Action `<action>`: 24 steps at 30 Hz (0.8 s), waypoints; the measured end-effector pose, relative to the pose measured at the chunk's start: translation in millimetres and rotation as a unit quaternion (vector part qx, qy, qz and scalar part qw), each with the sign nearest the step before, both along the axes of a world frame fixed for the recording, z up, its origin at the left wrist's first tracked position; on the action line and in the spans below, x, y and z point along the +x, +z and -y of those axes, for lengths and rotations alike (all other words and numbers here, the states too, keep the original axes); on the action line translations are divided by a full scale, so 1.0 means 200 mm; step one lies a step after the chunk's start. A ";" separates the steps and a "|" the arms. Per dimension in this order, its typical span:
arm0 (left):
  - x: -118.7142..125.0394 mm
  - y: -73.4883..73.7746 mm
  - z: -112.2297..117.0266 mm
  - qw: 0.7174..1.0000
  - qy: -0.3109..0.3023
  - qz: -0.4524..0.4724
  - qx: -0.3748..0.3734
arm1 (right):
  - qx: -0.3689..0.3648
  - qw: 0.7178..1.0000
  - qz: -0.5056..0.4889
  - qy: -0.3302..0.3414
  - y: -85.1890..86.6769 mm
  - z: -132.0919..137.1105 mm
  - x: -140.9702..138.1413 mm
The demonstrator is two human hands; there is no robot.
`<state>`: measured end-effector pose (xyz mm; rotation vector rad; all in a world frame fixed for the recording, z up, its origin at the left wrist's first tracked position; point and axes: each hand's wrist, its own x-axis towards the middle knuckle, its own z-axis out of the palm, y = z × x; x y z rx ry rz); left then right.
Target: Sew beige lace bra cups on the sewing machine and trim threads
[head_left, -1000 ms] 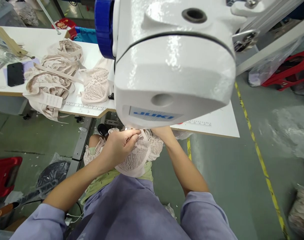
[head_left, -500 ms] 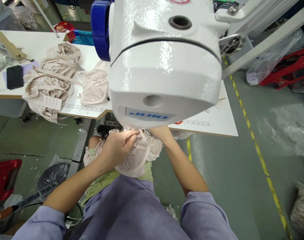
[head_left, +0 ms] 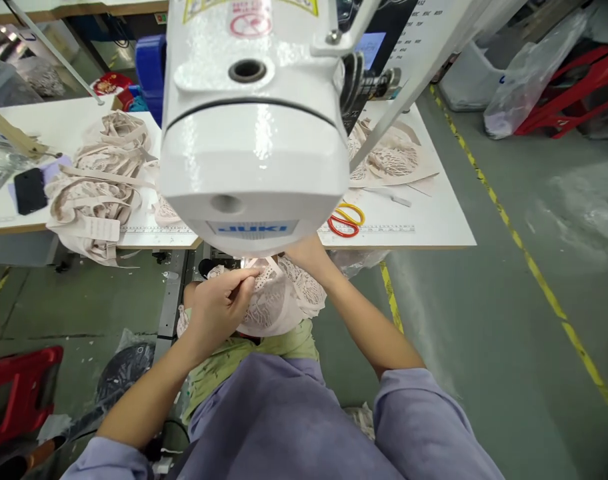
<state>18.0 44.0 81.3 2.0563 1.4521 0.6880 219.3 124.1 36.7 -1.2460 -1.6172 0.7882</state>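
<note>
A beige lace bra (head_left: 270, 307) lies over my lap, its upper edge under the head of a white JUKI sewing machine (head_left: 254, 160). My left hand (head_left: 219, 303) pinches the bra's edge between thumb and forefinger, left of the needle area. On the other side, my right hand (head_left: 307, 259) reaches in to the cloth beneath the machine head. Its fingertips are hidden there, so their grip does not show. The needle itself is mostly covered by the machine head.
More beige lace bras (head_left: 101, 177) are heaped on the white table (head_left: 444, 223) at left, near a black phone (head_left: 30, 191). Scissors with red and yellow handles (head_left: 345, 220) lie right of the machine, before lace pieces (head_left: 391, 153). Red stools (head_left: 21, 393) stand on the floor.
My view has shifted, bringing the scissors and lace pieces at right into sight. My left hand stays pinched on the bra; my right hand remains under the machine head.
</note>
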 end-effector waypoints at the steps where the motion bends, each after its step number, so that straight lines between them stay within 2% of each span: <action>1: -0.01 0.00 0.00 1.000 -0.001 0.005 0.007 | 0.004 1.000 -0.006 -0.003 0.00 0.00 0.00; 6: -0.03 -0.02 0.03 0.999 0.012 0.024 0.037 | 0.004 1.000 -0.010 -0.014 -0.01 0.01 -0.02; 12: -0.02 -0.03 0.03 0.998 -0.005 0.038 0.059 | 0.002 1.000 -0.002 -0.012 -0.02 0.01 -0.02; 16: 0.00 -0.03 0.03 0.997 -0.012 0.023 0.077 | 0.015 1.000 -0.008 -0.012 -0.02 0.01 -0.01; 24: 0.01 -0.04 0.05 0.997 -0.021 -0.005 0.080 | -0.007 1.000 -0.017 -0.013 0.01 0.03 -0.01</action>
